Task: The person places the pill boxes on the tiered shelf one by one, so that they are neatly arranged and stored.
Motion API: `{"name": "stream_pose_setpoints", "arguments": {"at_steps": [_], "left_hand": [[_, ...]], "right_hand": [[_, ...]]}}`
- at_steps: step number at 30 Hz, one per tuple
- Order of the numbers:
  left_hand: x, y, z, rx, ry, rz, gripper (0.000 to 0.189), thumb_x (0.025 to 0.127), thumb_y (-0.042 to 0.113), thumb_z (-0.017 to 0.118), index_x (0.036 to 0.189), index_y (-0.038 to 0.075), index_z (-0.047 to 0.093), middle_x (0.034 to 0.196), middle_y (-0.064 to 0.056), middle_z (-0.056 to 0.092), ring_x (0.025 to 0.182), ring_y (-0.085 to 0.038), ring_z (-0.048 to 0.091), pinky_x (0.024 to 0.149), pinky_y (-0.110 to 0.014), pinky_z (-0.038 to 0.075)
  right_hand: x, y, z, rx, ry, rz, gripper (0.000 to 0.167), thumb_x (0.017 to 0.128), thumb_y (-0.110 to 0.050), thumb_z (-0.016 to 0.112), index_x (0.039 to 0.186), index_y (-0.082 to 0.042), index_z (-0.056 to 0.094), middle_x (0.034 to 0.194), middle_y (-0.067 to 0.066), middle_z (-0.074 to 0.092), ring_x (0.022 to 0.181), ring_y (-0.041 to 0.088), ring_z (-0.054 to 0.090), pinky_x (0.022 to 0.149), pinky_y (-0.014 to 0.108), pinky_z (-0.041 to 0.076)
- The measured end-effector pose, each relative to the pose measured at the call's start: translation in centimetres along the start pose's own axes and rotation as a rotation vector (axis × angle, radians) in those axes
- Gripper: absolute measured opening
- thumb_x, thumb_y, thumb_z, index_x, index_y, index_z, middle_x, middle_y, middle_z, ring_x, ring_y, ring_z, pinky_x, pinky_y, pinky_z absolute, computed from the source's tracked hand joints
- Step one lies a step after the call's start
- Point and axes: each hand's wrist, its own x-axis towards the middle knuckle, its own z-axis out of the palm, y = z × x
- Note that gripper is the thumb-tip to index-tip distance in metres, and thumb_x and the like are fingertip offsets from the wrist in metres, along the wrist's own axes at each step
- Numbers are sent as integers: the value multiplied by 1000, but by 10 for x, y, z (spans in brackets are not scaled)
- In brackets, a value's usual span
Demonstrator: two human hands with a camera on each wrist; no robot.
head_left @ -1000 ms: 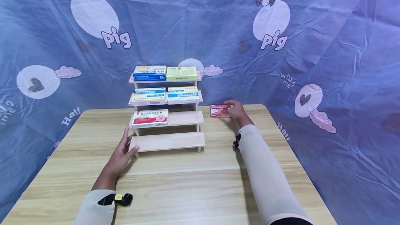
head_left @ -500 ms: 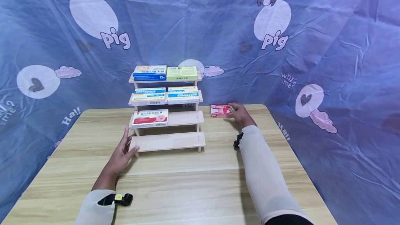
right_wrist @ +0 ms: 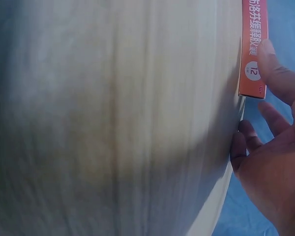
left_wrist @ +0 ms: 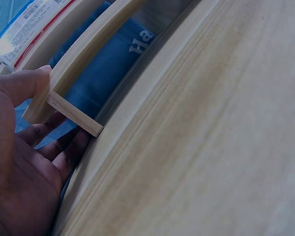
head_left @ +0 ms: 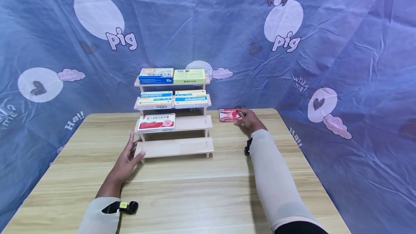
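In the head view my left hand (head_left: 125,163) grips the left end of a stepped wooden display rack (head_left: 175,147). In the left wrist view the thumb lies on the end of its lowest board (left_wrist: 64,73), with the other fingers around the leg (left_wrist: 76,113). To the right of the rack, a red medicine box (head_left: 229,115) lies flat on the table. My right hand (head_left: 250,120) pinches its right end, thumb at the front side. The right wrist view shows the thumb against the box (right_wrist: 253,49) and three fingers loosely bent past its end; the index finger is hidden.
A blue box (head_left: 156,76) and a green box (head_left: 189,77) are on the top step. Two blue-and-yellow boxes, one at left (head_left: 155,100), fill the second. A white-and-red box (head_left: 156,123) lies left on the third. A blue curtain (head_left: 240,64) hangs behind the wooden table (head_left: 195,198).
My right hand has shifted slightly right over the red medicine box, so more of its top shows. The box has hardly moved. My left hand stays on the rack.
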Motion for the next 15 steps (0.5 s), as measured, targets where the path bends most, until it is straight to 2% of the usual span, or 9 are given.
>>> {"name": "stream_pose_setpoints", "arguments": {"at_steps": [4,6,8,10,12,13,15], "left_hand": [[1,-1,0,-7,-2,8,101,112,16,63,173,42,-13,177,-33,24,163,-56,24,108,6,27],[0,-1,0,1,-4,-2,101,112,17,63,173,42,-13,177,-33,24,164,-55,24,113,3,28],[0,0,0,12,-3,-23,101,112,18,63,172,44,-14,178,-32,24,164,-55,22,128,-12,29],[0,0,0,20,0,-42,102,112,20,64,172,46,-14,178,-31,24,165,-55,21,138,-36,23],[0,0,0,22,3,-50,102,112,20,65,171,46,-14,178,-31,24,166,-54,19,137,-59,17],[1,0,0,20,3,-51,103,112,20,65,171,46,-14,178,-32,24,166,-54,19,135,-67,14],[1,-1,0,19,2,-48,103,112,20,65,171,46,-14,178,-32,24,166,-54,19,133,-70,14]], "right_hand": [[1,-2,-1,-22,-13,2,79,99,-3,75,170,-14,42,186,11,10,171,47,3,139,63,9],[2,-2,-1,-62,-17,-4,77,100,-3,75,169,-14,42,186,12,12,171,47,4,139,62,11],[3,-3,0,-122,-17,-16,74,102,-5,74,169,-15,43,185,14,16,171,46,7,139,61,13],[4,-3,0,-181,-16,-27,70,104,-7,72,168,-17,44,184,16,20,171,46,10,139,61,16],[3,-3,1,-206,-9,-36,68,106,-8,70,168,-17,45,183,17,23,170,47,12,139,61,18],[3,-3,1,-214,-3,-43,67,106,-8,70,168,-17,45,182,18,24,170,47,13,138,62,19],[2,-2,1,-198,6,-45,66,106,-6,69,167,-16,46,181,19,25,170,47,14,138,62,20]]}}
